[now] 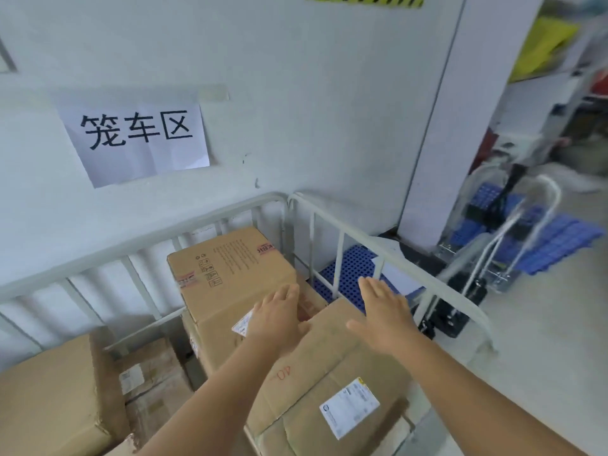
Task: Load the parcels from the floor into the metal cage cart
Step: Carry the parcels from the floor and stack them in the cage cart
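The white metal cage cart (210, 217) stands against the wall and holds several cardboard parcels. The nearest parcel (332, 373), with a white label and red writing, lies on top at the cart's right side. My left hand (279, 315) rests flat on its far left corner, fingers together. My right hand (385, 311) hovers flat and open over its far right part, beside the cart's right rail. A taller parcel (230, 268) stands behind, in the far corner. A large box (49, 399) fills the left side, with a smaller labelled one (148, 376) lower between them.
A paper sign (135, 139) hangs on the wall above the cart. Blue plastic pallets (355, 268) lie on the floor to the right of the cart. A hand trolley (493, 245) stands by the wall corner. Shelving (559, 77) fills the right background.
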The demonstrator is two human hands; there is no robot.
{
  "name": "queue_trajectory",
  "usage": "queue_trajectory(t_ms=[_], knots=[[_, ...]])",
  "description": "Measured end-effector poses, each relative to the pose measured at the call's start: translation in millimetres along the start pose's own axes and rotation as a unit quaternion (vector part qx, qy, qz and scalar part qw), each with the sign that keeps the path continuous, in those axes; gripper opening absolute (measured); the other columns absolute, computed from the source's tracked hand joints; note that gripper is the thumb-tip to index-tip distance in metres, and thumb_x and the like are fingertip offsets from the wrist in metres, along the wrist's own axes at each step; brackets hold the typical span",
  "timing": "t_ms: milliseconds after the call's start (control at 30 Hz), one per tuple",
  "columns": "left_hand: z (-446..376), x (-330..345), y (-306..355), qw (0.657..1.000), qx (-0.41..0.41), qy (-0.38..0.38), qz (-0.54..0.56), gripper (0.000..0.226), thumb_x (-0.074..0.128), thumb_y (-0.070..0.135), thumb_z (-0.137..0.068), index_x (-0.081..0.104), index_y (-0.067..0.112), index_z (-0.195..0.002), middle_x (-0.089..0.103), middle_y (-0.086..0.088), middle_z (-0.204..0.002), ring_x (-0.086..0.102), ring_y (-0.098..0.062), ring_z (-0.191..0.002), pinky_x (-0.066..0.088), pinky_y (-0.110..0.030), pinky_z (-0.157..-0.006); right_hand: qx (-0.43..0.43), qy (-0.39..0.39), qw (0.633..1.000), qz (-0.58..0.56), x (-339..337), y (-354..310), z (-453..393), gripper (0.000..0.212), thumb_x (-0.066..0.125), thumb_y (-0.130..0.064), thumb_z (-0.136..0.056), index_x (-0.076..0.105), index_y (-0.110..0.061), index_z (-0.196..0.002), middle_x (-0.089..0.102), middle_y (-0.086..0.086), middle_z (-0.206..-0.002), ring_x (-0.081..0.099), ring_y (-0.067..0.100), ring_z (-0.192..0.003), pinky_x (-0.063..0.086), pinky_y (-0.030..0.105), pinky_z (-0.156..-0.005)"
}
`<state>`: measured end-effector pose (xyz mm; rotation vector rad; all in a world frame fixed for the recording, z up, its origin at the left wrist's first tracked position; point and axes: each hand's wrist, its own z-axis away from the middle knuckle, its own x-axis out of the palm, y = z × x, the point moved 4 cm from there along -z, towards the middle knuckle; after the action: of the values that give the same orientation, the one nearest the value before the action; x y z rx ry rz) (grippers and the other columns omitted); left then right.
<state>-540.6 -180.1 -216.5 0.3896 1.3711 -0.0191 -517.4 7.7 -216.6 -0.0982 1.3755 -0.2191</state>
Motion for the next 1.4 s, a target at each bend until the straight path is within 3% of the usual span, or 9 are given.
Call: queue_trajectory(t_ms=[133,233,567,867,1133,1400], knots=[[28.1,10.6,54.3,0.996,0.086,-0.01,0.003,0.071,0.053,0.044,-0.092,0.02,0.022,-0.151,0.019,0.0,-0.159,0.021,-0.023,-0.144,0.022,-0.042,-0.117,0.074,0.024,0.997,-0.007,-7.9,39.5,70.9,0.087,0.05,-0.049,-0.096,-0.005,-0.02,-0.156,-0.005,0.0,-0.164,-0.004,0.022,-0.151,0.005,0.047,-0.119],[51.8,21.8,99.6,0.988,0.147,-0.047,-0.001,0.075,0.05,0.042,-0.095,0.009,0.021,-0.154,0.01,0.001,-0.161,0.013,-0.022,-0.147,0.016,-0.039,-0.119,0.137,0.043,0.989,-0.037,-7.3,69.0,121.3,0.086,0.051,-0.047,-0.096,-0.004,-0.021,-0.157,-0.005,-0.001,-0.164,-0.004,0.021,-0.151,0.006,0.046,-0.119],[135.9,85.3,249.1,0.933,0.344,-0.109,-0.001,0.074,0.049,0.041,-0.095,0.01,0.019,-0.154,0.016,-0.002,-0.16,0.016,-0.022,-0.146,0.018,-0.036,-0.117,0.324,0.064,0.941,-0.077,30.9,171.5,301.0,0.084,0.045,-0.048,-0.098,-0.007,-0.018,-0.156,-0.008,0.001,-0.164,-0.006,0.022,-0.151,0.002,0.045,-0.12],[264.0,166.7,360.2,0.857,0.481,-0.179,-0.044,0.076,0.048,0.045,-0.095,0.007,0.02,-0.154,0.015,-0.002,-0.16,0.017,-0.02,-0.146,0.02,-0.037,-0.118,0.486,0.061,0.862,-0.126,90.0,227.3,483.6,0.085,0.045,-0.049,-0.098,-0.009,-0.017,-0.156,-0.007,0.001,-0.164,-0.005,0.021,-0.151,0.003,0.045,-0.12],[401.4,215.1,416.1,0.8,0.548,-0.238,-0.05,0.074,0.049,0.044,-0.095,0.011,0.019,-0.154,0.019,0.0,-0.159,0.02,-0.019,-0.145,0.021,-0.033,-0.117,0.582,0.08,0.791,-0.169,143.1,232.5,647.2,0.087,0.048,-0.05,-0.096,-0.004,-0.017,-0.156,-0.003,0.001,-0.164,-0.002,0.022,-0.151,0.005,0.045,-0.121],[515.7,262.5,464.5,0.749,0.588,-0.295,-0.073,0.073,0.05,0.042,-0.095,0.012,0.018,-0.154,0.021,-0.002,-0.158,0.024,-0.02,-0.143,0.026,-0.032,-0.113,0.667,0.119,0.714,-0.179,179.5,231.6,790.6,0.086,0.056,-0.049,-0.092,0.008,-0.015,-0.155,0.016,0.001,-0.161,0.014,0.021,-0.148,0.017,0.045,-0.118]])
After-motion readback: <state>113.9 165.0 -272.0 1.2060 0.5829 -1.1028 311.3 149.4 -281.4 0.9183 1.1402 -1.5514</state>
